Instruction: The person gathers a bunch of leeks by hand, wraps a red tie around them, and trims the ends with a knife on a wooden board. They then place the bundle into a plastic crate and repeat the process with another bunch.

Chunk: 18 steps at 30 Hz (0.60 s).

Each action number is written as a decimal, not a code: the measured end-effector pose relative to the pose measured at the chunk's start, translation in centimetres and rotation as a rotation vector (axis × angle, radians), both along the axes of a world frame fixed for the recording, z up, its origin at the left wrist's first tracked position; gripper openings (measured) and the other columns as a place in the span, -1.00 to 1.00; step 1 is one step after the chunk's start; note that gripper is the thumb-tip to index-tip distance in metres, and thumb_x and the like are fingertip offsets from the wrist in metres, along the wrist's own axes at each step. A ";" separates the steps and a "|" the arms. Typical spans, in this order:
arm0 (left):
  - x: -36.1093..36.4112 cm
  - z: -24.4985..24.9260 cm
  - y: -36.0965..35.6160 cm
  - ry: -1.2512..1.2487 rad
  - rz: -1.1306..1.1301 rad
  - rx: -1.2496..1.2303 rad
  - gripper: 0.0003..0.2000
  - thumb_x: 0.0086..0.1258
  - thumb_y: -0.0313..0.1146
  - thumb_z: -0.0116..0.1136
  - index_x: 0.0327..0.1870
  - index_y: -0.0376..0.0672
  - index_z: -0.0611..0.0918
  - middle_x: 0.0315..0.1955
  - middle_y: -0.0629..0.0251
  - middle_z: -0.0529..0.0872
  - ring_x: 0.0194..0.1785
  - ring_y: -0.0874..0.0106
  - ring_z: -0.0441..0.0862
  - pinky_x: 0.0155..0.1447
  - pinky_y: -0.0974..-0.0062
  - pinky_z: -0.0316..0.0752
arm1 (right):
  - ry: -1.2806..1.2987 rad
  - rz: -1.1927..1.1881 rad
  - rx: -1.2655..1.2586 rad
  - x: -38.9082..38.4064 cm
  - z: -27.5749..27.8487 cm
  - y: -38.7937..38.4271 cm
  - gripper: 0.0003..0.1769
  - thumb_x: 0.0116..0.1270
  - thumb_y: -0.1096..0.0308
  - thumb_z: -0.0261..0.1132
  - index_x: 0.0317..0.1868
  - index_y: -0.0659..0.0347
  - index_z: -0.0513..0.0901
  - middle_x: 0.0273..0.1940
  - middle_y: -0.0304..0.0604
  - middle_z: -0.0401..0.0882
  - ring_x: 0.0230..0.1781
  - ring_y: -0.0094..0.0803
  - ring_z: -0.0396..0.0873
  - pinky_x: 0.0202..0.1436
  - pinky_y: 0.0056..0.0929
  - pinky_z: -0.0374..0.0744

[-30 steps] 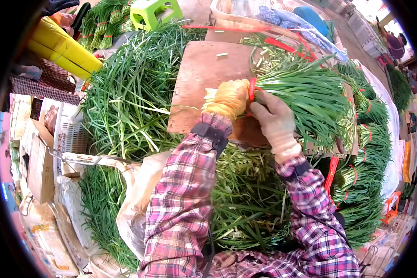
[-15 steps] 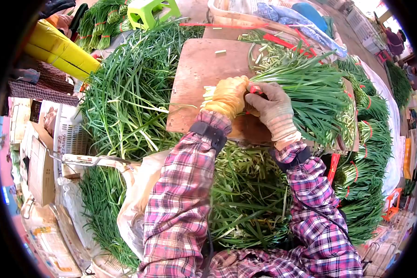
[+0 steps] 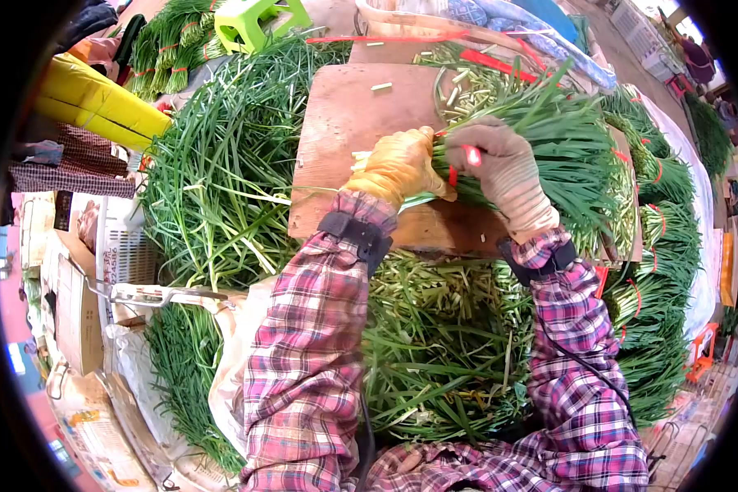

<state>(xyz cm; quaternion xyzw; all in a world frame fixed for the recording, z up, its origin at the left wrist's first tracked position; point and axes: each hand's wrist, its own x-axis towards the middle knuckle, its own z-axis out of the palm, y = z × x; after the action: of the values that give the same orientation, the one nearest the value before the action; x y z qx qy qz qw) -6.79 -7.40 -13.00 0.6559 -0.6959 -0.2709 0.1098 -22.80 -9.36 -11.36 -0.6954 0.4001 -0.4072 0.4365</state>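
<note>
A bunch of garlic chives [image 3: 562, 156] lies across a wooden board [image 3: 336, 123], green leaves pointing right and pale cut ends at the left. Gloved in orange-yellow, my left hand [image 3: 395, 166] is closed around the stem end. My right hand [image 3: 496, 160], in a greyish-white glove, is closed just beside it over the stems. A red tie strip [image 3: 453, 175] shows around the bunch between the hands, and a red end pokes out of the right fist. The fingertips of the right hand are partly hidden.
Loose chives [image 3: 230, 164] are heaped left of the board, with more greens [image 3: 443, 353] below it. Tied bunches [image 3: 660, 221] line the right side. A green stool [image 3: 258, 23] and a basket [image 3: 410, 25] stand behind; a yellow-sleeved arm [image 3: 98, 98] is at left.
My right hand has turned and moved slightly right, drawing on the red strip, which now shows around the stems. My left hand has shifted a little left and down, still gripping the bunch.
</note>
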 end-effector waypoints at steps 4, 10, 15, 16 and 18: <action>-0.2 -0.7 0.5 -0.020 0.004 -0.115 -0.24 -0.39 -0.02 0.54 -0.07 -0.19 0.52 -0.18 0.02 0.63 -0.06 0.06 0.56 0.00 0.24 0.46 | 0.045 0.118 -0.095 1.0 -0.7 -0.4 -0.87 -0.02 0.49 0.34 -0.38 0.18 0.69 -0.27 -0.14 0.58 -0.20 -0.30 0.54 -0.10 -0.41 0.51; -0.5 -1.4 0.9 -0.066 0.012 -0.224 -0.21 -0.39 -0.01 0.54 -0.06 -0.24 0.46 -0.22 0.04 0.63 -0.08 0.05 0.57 -0.02 0.23 0.46 | 0.034 0.037 0.145 0.5 0.7 1.3 -0.89 0.07 0.46 0.27 -0.36 0.23 0.69 -0.14 -0.17 0.59 -0.28 -0.41 0.56 -0.16 -0.50 0.52; -0.8 -0.5 1.3 -0.108 -0.014 -0.158 -0.17 -0.35 0.02 0.51 -0.02 -0.27 0.43 -0.22 0.05 0.63 -0.11 0.07 0.58 -0.03 0.25 0.46 | -0.174 0.110 0.296 -0.6 6.8 0.6 -0.46 0.18 0.38 0.27 0.19 0.34 0.43 0.00 -0.08 0.57 -0.40 -0.65 0.53 -0.39 -0.70 0.49; -0.8 -0.5 1.4 -0.134 -0.008 -0.167 -0.15 -0.35 0.03 0.51 0.01 -0.29 0.42 -0.22 0.04 0.63 -0.11 0.07 0.57 -0.03 0.25 0.46 | 0.000 -0.022 0.222 -1.0 6.6 -1.2 -0.51 0.22 0.28 0.26 0.13 0.33 0.49 -0.08 -0.16 0.61 -0.35 -0.65 0.52 -0.35 -0.69 0.49; -0.8 -1.3 1.3 -0.179 -0.020 -0.226 -0.08 -0.34 0.04 0.51 0.08 -0.33 0.37 -0.21 0.02 0.62 -0.10 0.07 0.57 -0.01 0.24 0.45 | 0.286 0.074 -0.028 -1.1 3.2 -4.5 -0.53 0.23 0.22 0.25 0.11 0.24 0.52 -0.12 -0.18 0.62 -0.33 -0.57 0.54 -0.30 -0.60 0.50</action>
<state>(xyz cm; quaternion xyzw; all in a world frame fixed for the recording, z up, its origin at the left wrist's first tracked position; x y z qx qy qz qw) -7.55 -6.05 -14.30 0.6540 -0.7355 -0.1323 0.1176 -23.85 -13.89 -8.20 -0.7667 0.4264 -0.2931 0.3801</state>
